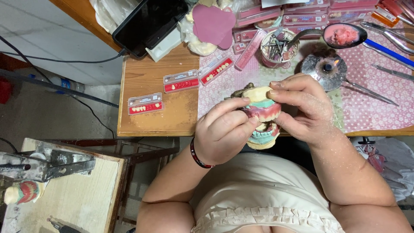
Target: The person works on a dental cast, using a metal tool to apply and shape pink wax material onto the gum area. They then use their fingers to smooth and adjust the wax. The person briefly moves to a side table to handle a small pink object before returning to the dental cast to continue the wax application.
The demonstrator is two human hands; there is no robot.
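Both hands hold a denture model [264, 117] on a small metal articulator over the near edge of the wooden table [148, 82]. The model has cream plaster bases, teal layers, pink wax gums and white teeth. My left hand [224, 133] grips its left side, thumb and fingers wrapped around it. My right hand [302, 108] holds the right side, with fingertips on the upper plaster base. Both hands are dusted with white powder. A red and black band circles my left wrist.
Three red tooth-set cards [145, 104] [181, 81] [216, 69] lie on the table. Behind are a black tablet [151, 21], a cup of burs [276, 47], a spoon of pink wax [345, 35], a metal burner [324, 67], instruments [388, 51]. Another denture model [23, 192] sits lower left.
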